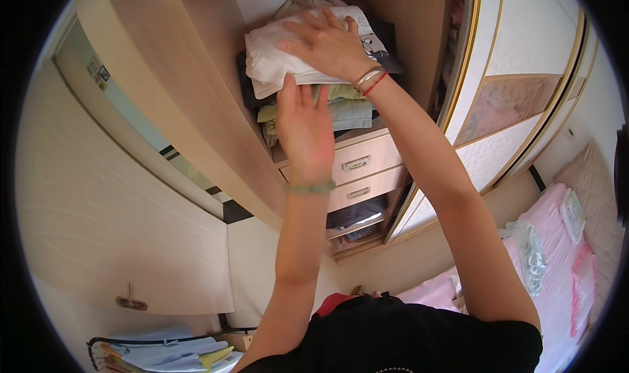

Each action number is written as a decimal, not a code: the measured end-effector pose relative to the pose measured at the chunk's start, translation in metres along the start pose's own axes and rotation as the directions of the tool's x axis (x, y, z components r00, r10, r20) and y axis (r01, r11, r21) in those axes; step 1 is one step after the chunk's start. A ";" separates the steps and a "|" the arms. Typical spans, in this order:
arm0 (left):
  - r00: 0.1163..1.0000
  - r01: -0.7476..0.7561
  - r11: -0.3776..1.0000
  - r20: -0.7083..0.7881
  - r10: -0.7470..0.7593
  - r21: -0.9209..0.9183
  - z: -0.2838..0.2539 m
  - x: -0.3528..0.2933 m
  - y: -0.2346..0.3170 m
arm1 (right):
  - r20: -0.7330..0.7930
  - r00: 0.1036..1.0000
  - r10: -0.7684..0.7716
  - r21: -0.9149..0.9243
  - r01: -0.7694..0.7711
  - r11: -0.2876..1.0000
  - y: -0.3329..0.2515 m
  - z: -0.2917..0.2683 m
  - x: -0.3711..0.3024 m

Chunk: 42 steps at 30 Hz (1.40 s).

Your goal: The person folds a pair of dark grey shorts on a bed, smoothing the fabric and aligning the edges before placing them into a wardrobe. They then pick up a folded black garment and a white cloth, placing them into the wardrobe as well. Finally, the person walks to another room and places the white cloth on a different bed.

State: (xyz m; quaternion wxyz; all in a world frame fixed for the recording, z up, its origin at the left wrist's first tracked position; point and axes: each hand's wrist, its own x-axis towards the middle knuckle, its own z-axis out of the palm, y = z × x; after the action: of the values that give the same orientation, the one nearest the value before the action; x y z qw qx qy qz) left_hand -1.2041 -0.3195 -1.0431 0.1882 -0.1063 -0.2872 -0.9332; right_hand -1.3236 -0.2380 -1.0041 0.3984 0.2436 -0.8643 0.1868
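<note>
A folded white garment (pixel 265 57) with a dark print at its right corner tops a stack of clothes on a wardrobe shelf. My right hand (pixel 331 45), with bracelets at the wrist, lies spread and flat on it. Just below its front edge is my left hand (pixel 304 121), blurred by motion, fingers stretched upward and nothing in them; whether the fingertips touch the white cloth I cannot tell. Beneath the white garment, folded green clothes (pixel 350 93) and a pale grey-blue folded piece (pixel 354 115) show. Dark cloth sticks out on both sides of the stack.
Below the shelf are two drawers (pixel 357 165) with metal handles, then a lower compartment with dark clothes (pixel 359 214). A sliding door (pixel 508 104) stands at the right, a door (pixel 131 209) at the left. A pink bed (pixel 557 242) is at lower right, hanging clothes (pixel 164 356) at lower left.
</note>
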 end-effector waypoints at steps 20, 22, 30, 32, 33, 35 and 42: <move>0.773 -0.349 -0.611 0.587 0.242 0.711 -0.028 0.077 -0.018 | -0.123 0.989 -0.083 -0.102 0.071 0.992 0.018 0.048 -0.004; 0.774 -0.362 -0.605 0.590 0.230 0.709 -0.020 0.088 -0.019 | -0.162 0.984 -0.076 -0.108 0.059 0.992 0.023 0.044 0.005; 0.755 -0.469 -0.425 0.601 0.263 0.774 -0.008 0.037 -0.008 | -0.224 0.952 0.207 0.825 0.072 0.561 0.014 -0.004 -0.042; 0.748 -0.608 -0.154 0.627 0.218 0.779 0.005 0.011 -0.006 | -0.116 0.946 0.304 0.957 0.024 0.288 0.002 -0.047 -0.075; 0.737 -0.668 0.039 0.652 0.178 0.744 0.010 0.003 -0.012 | -0.126 0.927 0.353 0.976 0.053 0.209 0.001 -0.059 -0.089; 0.701 -0.698 0.312 0.703 0.118 0.644 0.026 -0.023 -0.036 | -0.179 0.879 0.442 0.979 0.114 0.169 0.013 -0.080 -0.125; 0.382 -0.923 -0.004 0.913 -0.140 0.385 0.073 -0.076 -0.114 | -0.235 0.661 0.712 0.953 0.014 0.301 0.051 -0.113 -0.213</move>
State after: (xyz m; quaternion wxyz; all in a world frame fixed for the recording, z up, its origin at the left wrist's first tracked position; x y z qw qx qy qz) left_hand -1.1752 -0.1685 -1.0640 0.3734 -0.4468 -0.7790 -0.2325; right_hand -1.1652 -0.0808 -1.1075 0.4059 0.1257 -0.4573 0.7812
